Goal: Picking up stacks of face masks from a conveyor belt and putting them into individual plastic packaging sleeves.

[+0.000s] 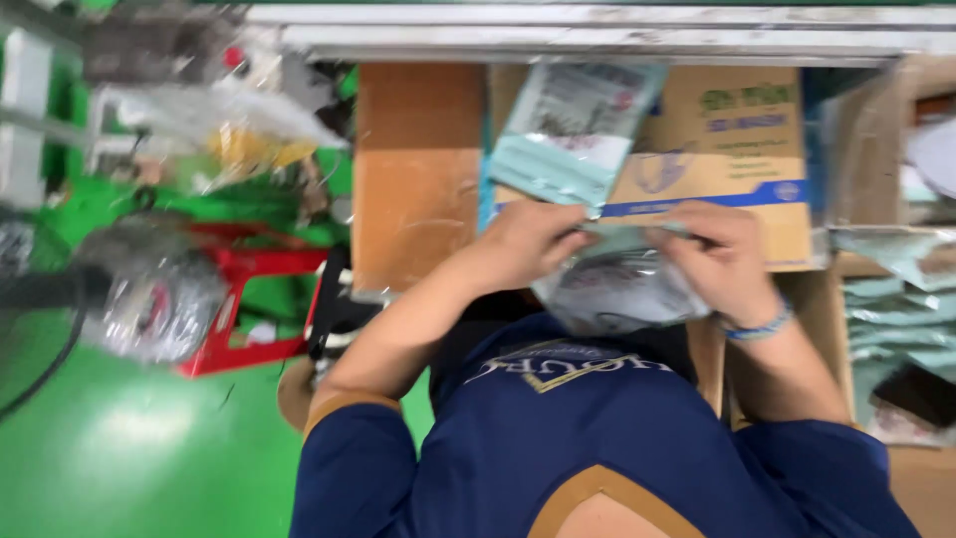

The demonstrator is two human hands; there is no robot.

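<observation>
A: We see our left hand (pixel 533 244) and our right hand (pixel 722 261) raised in front of the chest, both pinching the top edge of a clear plastic packet (pixel 619 289) that hangs between them, grey contents showing through it.

B: Agreed. The fingers of each hand are curled and pressed onto the packet's upper rim, left hand at its left corner, right hand at its right. Just beyond, a second packet (pixel 578 130), pale teal with a printed white panel, stands tilted above the left hand; we cannot tell whether a finger touches it.

A: Behind both lies a brown cardboard box (pixel 737 149), its face carrying a blue stripe and blue and green print. To its left sits a plain brown carton flap (pixel 418 169).

B: On the far right we make out a stack of pale teal packets (pixel 896 309) in another carton. On the left, over the green floor (pixel 129 448), stands a red stool (pixel 244 299) with a crumpled clear bag (pixel 159 299) beside it, blurred.

A: A blue bead bracelet (pixel 759 327) circles the right wrist.
</observation>
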